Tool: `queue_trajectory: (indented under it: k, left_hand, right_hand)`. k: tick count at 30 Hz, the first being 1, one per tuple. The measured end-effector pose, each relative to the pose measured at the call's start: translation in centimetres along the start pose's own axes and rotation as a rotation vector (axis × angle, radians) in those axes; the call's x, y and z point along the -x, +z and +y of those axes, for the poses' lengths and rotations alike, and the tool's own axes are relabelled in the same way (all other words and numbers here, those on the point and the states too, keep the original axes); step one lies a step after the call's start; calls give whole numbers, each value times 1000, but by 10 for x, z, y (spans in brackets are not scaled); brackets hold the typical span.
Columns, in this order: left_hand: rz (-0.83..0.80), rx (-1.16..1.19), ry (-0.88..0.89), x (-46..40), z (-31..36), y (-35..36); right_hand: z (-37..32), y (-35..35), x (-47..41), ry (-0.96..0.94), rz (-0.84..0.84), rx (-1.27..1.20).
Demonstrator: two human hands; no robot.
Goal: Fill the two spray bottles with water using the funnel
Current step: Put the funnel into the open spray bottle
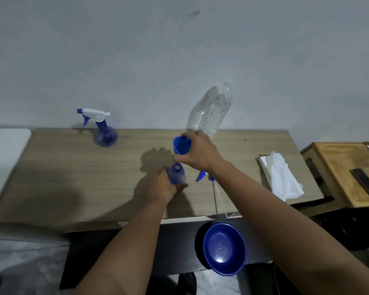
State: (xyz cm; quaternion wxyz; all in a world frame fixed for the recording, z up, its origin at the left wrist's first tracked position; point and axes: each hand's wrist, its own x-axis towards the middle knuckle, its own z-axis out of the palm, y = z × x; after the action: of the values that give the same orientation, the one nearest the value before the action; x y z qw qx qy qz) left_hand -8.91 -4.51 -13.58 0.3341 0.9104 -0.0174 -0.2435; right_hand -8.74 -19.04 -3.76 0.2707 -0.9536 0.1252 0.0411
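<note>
My left hand [163, 186] grips an open blue spray bottle [176, 174] standing on the wooden table [73, 177], its neck uncapped. My right hand [198, 153] holds a blue funnel [181, 145] just above and behind that neck, tilted. The bottle's spray head [203, 176] with its tube lies on the table under my right forearm. A second blue spray bottle [104, 129] with its white-and-blue trigger head on stands at the back left. A tall clear water bottle [213, 109] stands at the back behind my right hand.
A white crumpled tissue [280, 175] lies at the table's right end. A blue bowl [224, 249] sits below the table's front edge. A wooden side table [345, 167] with a dark object stands to the right. A white surface [4, 150] adjoins the left.
</note>
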Motion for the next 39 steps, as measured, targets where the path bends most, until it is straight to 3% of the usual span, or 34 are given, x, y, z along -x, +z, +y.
queue_trajectory:
  k: [3, 6, 9, 15, 17, 19, 22, 26, 31, 35, 39]
  left_hand:
    - [-39, 36, -68, 5, 4, 2]
    - [-75, 327, -16, -1, -5, 8]
    - [-26, 459, -12, -2, -1, 8]
    - [-24, 160, -6, 15, 5, 1]
    - [12, 417, -15, 22, 9, 0]
    - [-4, 914, -43, 26, 15, -1]
    - [-33, 1115, -163, 22, 19, -3]
    - [-54, 1137, -237, 21, 26, -7]
    - [-98, 1327, -249, 9, 23, -4]
    - [-37, 1257, -210, 5, 22, -1]
    - [-119, 1289, -240, 0, 24, 2]
  right_hand:
    - [-6, -1, 12, -64, -19, 28]
    - [-10, -2, 20, -120, -18, 93]
    - [-9, -5, 23, -126, -15, 178]
    - [-11, 3, 24, -127, -71, 282]
    - [-15, 9, 23, -146, -77, 317]
    - [-18, 14, 22, -151, -79, 330]
    - [-19, 16, 18, -122, -103, 280]
    - [-15, 16, 15, -92, -144, 168]
    - [-11, 15, 10, -65, -158, 59]
    - [-8, 14, 8, -55, -164, 0]
    - [-5, 13, 8, -42, -168, -30]
